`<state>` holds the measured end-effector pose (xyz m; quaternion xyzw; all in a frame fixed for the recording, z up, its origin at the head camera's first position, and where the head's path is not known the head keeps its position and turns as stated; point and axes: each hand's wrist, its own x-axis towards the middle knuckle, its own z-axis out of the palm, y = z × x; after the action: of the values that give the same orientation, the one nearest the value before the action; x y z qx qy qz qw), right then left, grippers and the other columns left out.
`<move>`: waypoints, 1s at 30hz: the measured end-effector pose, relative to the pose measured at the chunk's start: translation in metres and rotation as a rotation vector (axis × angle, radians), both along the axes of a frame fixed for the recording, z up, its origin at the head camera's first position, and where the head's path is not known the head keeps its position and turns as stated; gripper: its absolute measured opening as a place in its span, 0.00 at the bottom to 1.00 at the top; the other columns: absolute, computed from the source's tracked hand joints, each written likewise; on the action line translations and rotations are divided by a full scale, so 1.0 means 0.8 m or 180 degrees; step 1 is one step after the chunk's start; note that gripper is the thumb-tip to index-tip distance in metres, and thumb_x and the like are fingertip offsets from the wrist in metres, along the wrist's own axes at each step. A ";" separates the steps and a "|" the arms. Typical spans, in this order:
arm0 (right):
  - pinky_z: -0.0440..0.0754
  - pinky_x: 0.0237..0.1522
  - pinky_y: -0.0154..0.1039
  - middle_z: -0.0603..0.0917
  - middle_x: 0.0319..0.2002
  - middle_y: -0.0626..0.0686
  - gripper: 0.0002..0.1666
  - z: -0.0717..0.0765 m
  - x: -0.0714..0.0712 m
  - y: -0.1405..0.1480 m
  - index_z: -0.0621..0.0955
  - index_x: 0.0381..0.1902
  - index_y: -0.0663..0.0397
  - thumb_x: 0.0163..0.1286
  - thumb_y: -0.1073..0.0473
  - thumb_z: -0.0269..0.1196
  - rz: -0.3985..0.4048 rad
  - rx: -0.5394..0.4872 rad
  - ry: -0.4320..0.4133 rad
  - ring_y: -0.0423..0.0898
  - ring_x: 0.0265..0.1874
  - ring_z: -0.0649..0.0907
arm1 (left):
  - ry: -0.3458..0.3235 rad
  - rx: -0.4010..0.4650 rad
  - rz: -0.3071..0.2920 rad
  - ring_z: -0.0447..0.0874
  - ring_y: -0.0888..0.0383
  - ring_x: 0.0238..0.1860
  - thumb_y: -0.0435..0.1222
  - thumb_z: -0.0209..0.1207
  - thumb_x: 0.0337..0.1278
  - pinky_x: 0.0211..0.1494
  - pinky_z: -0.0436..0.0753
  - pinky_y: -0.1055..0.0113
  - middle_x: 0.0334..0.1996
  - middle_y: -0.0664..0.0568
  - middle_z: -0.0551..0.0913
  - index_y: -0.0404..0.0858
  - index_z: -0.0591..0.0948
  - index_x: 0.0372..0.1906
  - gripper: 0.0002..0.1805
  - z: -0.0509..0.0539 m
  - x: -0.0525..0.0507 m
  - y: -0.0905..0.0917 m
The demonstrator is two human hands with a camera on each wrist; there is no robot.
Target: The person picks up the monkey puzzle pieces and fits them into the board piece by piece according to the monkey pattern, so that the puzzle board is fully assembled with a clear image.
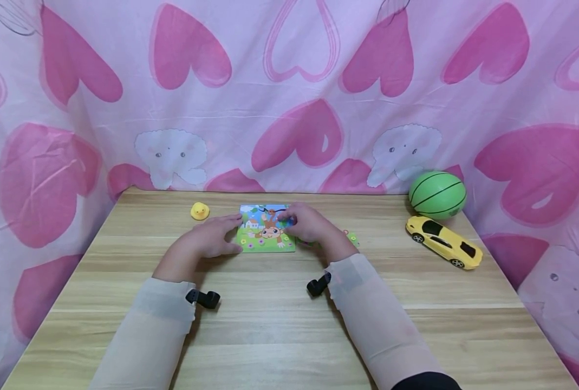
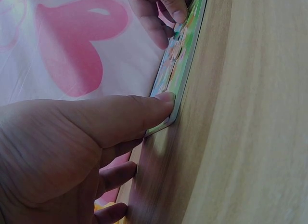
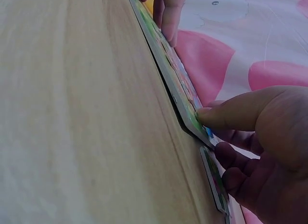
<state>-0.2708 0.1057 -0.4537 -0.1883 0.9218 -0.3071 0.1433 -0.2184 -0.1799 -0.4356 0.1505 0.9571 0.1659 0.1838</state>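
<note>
- Beige sleeves [image 1: 140, 333], two, foremost in the head view; a black cuff-like band [image 1: 425, 381] crosses the right one at the lower edge.
- Wrist cameras [image 1: 205, 299], two, black, one at each wrist.
- Monkey picture puzzle [image 1: 265, 245], flat on the wood-grain tabletop [image 1: 260, 336], toward the far edge, between the two hands.
- Left hand [image 1: 211, 236], thumb and forefinger spread along the puzzle's left edge.
- Right hand [image 1: 311, 223], at the puzzle's upper right, fingers bent.
- Loose green piece [image 1: 352, 237], floral, partly hidden behind the right forearm.
- Rubber duck [image 1: 200, 211], yellow, near the far edge, left of the puzzle.
- Toy basketball [image 1: 437, 195], green with black lines, far right corner.
- Toy sports car [image 1: 444, 242], yellow with black windows, just in front of the ball.
- Cloth backdrop [image 1: 294, 187], pink, printed with hearts and pale cartoon animals.
- Left wrist view: left thumb extended, its tip on the puzzle near a corner; remaining fingers apart, beyond the edge.
- Right wrist view: right thumb tip on the puzzle's face near its edge, other fingers curled beside it; whether they pinch a piece cannot be told. A thin flat piece [image 3: 213, 183] lies just beside the puzzle's corner, next to those fingers.
</note>
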 end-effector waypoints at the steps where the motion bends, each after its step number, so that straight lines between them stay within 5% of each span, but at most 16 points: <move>1: 0.84 0.62 0.47 0.83 0.55 0.50 0.21 0.000 0.000 0.000 0.89 0.62 0.43 0.72 0.60 0.72 0.0022 0.0012 -0.0004 0.50 0.53 0.80 | 0.0002 -0.0001 -0.0005 0.53 0.38 0.87 0.52 0.69 0.68 0.87 0.59 0.34 0.88 0.52 0.57 0.48 0.62 0.86 0.47 0.000 0.000 0.000; 5: 0.76 0.78 0.51 0.82 0.65 0.52 0.21 -0.001 0.001 -0.001 0.88 0.63 0.44 0.74 0.60 0.70 0.0094 0.0052 -0.0027 0.51 0.66 0.79 | -0.0029 0.0003 0.0024 0.52 0.39 0.88 0.53 0.69 0.68 0.87 0.59 0.34 0.88 0.53 0.57 0.49 0.62 0.86 0.47 0.000 -0.001 -0.001; 9: 0.74 0.80 0.52 0.80 0.67 0.53 0.21 0.000 0.002 -0.001 0.88 0.64 0.44 0.75 0.61 0.69 0.0090 0.0047 -0.0085 0.52 0.69 0.78 | -0.0040 0.0002 0.0028 0.52 0.39 0.88 0.53 0.69 0.68 0.87 0.58 0.34 0.88 0.53 0.57 0.49 0.62 0.86 0.47 0.001 -0.001 -0.001; 14: 0.86 0.63 0.50 0.83 0.59 0.51 0.22 0.004 0.002 0.002 0.87 0.65 0.41 0.76 0.59 0.67 0.0010 -0.0038 -0.0098 0.51 0.56 0.81 | -0.0026 0.0017 0.0002 0.52 0.38 0.88 0.53 0.69 0.69 0.87 0.58 0.34 0.88 0.52 0.57 0.48 0.62 0.86 0.47 0.001 -0.001 -0.001; 19: 0.86 0.43 0.43 0.85 0.48 0.48 0.22 0.019 0.005 0.013 0.85 0.67 0.43 0.78 0.56 0.66 -0.0066 -0.0231 0.0023 0.49 0.44 0.82 | -0.0023 0.0036 0.0025 0.53 0.38 0.88 0.52 0.69 0.68 0.87 0.59 0.35 0.88 0.52 0.58 0.48 0.62 0.86 0.47 0.000 0.000 -0.001; 30: 0.88 0.56 0.44 0.86 0.55 0.47 0.28 0.030 0.025 0.060 0.82 0.71 0.45 0.75 0.53 0.70 0.0035 -0.0153 -0.0161 0.48 0.53 0.85 | 0.0020 0.0076 -0.0039 0.52 0.38 0.88 0.52 0.68 0.69 0.88 0.57 0.36 0.88 0.51 0.57 0.47 0.61 0.86 0.47 -0.004 -0.003 -0.002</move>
<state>-0.2511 0.1536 -0.4301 -0.1888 0.9092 -0.3330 0.1637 -0.2205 -0.1817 -0.4387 0.1591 0.9547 0.1758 0.1800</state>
